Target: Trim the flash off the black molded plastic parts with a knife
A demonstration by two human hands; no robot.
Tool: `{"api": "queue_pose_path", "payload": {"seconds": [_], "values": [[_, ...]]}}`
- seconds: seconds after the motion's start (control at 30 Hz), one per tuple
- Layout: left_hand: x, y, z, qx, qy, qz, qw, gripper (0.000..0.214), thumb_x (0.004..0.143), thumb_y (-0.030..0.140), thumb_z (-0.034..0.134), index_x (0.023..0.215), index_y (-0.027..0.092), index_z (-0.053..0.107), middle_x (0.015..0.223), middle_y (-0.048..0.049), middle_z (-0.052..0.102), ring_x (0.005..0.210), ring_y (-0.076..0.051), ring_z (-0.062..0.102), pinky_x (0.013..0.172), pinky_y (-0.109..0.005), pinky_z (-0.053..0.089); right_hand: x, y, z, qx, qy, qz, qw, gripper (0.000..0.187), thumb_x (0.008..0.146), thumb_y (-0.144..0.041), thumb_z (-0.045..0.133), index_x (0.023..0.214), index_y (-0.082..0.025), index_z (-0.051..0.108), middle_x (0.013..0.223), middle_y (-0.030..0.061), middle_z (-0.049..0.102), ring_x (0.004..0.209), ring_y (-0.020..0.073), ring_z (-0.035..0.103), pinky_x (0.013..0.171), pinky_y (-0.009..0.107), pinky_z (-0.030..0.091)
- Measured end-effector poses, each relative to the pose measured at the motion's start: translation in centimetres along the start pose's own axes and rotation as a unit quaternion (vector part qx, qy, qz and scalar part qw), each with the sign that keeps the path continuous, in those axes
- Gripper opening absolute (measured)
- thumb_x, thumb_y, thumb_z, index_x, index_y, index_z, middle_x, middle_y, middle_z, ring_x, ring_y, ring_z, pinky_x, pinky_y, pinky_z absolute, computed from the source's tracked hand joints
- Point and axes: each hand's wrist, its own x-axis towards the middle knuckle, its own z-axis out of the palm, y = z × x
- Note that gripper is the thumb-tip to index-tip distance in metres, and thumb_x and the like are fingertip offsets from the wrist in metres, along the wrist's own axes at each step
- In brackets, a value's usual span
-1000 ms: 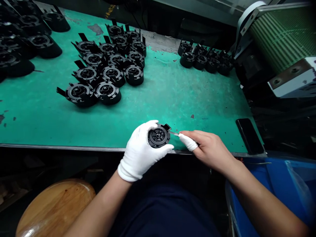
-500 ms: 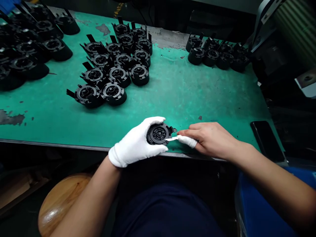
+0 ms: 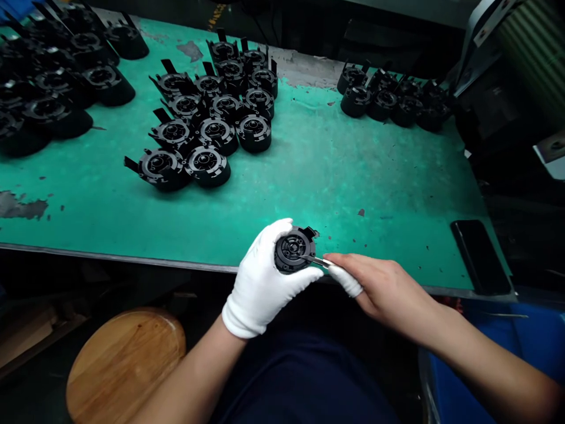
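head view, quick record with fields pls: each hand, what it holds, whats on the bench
left hand: white glove, grips round black part
right hand: bare, wrapped fingertip, holds thin metal tool
tool tip: on the part's face
bench: green mat, worn patches
on bench: clusters of black parts, dark phone at right edge
below: wooden stool

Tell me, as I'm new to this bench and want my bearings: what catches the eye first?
At the near edge of the green mat, the white-gloved left hand grips a round black part while the right hand holds a thin blade against it. Behind, clusters of matching black parts crowd the middle; a phone lies at the right edge.
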Motion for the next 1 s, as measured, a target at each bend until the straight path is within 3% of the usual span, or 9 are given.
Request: {"api": "queue_pose_path", "payload": {"seconds": [0.27, 0.57, 0.73, 1.0], "values": [[-0.2, 0.2, 0.3, 0.001, 0.005, 0.004, 1.0, 0.078, 0.071, 0.048, 0.084, 0.136, 0.024, 0.047, 0.14, -0.012, 0.059, 0.131, -0.03, 0.058, 0.114, -0.048, 0.047, 0.6, -1.4, 0.2, -0.006, -0.068, -0.005, 0.998, 0.066, 0.081, -0.002, 0.045, 0.145, -0.018, 0.052, 0.124, 0.0094, 0.071, 0.108, 0.0244, 0.07, 0.091, 0.037, 0.056], [-0.3, -0.1, 0.6, -0.003, 0.009, 0.02, 1.0, 0.081, 0.069, 0.051, 0.084, 0.135, 0.024, 0.047, 0.139, -0.012, 0.059, 0.129, -0.028, 0.059, 0.113, -0.045, 0.048, 0.4, -0.7, 0.5, -0.005, -0.055, -0.013, 0.998, 0.06, 0.085, -0.005, 0.047, 0.142, -0.02, 0.054, 0.123, 0.0077, 0.072, 0.107, 0.0241, 0.07, 0.089, 0.036, 0.056], [-0.2, -0.1, 0.5, 0.002, 0.009, 0.029, 1.0, 0.081, 0.07, 0.053, 0.083, 0.135, 0.023, 0.046, 0.137, -0.0117, 0.06, 0.126, -0.026, 0.061, 0.111, -0.042, 0.049, 0.7, -1.0, 0.5, -0.004, -0.009, -0.016, 1.0, 0.058, 0.085, -0.005, 0.047, 0.14, -0.021, 0.056, 0.125, 0.0076, 0.071, 0.108, 0.0244, 0.069, 0.089, 0.037, 0.056], [-0.1, -0.1, 0.6, -0.002, 0.012, 0.035, 0.999, 0.079, 0.07, 0.054, 0.083, 0.134, 0.023, 0.047, 0.137, -0.0121, 0.06, 0.126, -0.027, 0.061, 0.111, -0.042, 0.049, 0.5, -1.3, 1.2, -0.01, -0.019, 0.013, 1.0, 0.06, 0.084, -0.003, 0.045, 0.142, -0.019, 0.054, 0.119, 0.007, 0.071, 0.102, 0.0248, 0.069, 0.085, 0.038, 0.055]]}}
